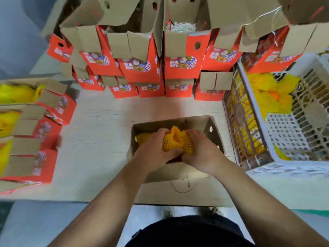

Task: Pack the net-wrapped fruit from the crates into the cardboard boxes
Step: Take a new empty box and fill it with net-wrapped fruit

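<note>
An open cardboard box (pixel 210 129) stands on the table right in front of me. Over its opening both hands hold one fruit in yellow foam net (pixel 176 141). My left hand (pixel 153 148) grips its left side with curled fingers, and my right hand (pixel 199 150) grips its right side. Another yellow net-wrapped fruit (pixel 141 138) lies inside the box at the left. To the right, a white plastic crate (pixel 284 132) holds several more net-wrapped fruit (pixel 272 93).
Rows of red printed cardboard boxes (pixel 140 68) with raised flaps are stacked along the back of the table. Filled boxes with yellow nets (pixel 10 122) line the left side. A second lattice crate (pixel 238 125) stands beside the white one.
</note>
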A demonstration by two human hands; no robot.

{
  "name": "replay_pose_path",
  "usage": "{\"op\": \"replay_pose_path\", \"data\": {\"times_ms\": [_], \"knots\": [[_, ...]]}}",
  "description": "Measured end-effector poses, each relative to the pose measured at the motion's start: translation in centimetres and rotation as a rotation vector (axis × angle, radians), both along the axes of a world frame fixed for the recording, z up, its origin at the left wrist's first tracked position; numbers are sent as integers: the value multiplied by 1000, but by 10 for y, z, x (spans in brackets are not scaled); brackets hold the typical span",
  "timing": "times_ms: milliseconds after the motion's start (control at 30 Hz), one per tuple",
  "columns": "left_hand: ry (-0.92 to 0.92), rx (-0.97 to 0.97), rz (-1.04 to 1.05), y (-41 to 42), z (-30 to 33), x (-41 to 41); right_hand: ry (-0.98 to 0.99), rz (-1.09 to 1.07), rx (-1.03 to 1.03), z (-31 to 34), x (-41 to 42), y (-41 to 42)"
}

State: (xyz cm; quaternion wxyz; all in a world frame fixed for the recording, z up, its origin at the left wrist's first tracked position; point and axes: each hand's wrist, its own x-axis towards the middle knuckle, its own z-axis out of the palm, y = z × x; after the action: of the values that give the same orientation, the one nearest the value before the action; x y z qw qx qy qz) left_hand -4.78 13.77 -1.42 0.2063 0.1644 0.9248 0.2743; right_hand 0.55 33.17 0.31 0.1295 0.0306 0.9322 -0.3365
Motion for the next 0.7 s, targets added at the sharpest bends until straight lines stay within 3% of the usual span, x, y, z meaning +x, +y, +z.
{"op": "replay_pose_path", "data": {"times_ms": [100,200,267,333,533,700], "knots": [[45,-186,-170,4,-3,-1,-59,26,186,5,-4,14],[81,-372,-366,9,1,-10,-351,119,316,15,-17,25],[-79,-380,-340,8,-4,-17,-446,141,296,19,-24,25],[-175,-362,-335,6,-11,-22,-408,158,315,16,-30,24],[-104,-452,-249,32,-25,-11,-461,218,370,-13,-43,6],[-442,-384,-252,26,-2,-33,-446,186,474,-12,-47,-4]]}}
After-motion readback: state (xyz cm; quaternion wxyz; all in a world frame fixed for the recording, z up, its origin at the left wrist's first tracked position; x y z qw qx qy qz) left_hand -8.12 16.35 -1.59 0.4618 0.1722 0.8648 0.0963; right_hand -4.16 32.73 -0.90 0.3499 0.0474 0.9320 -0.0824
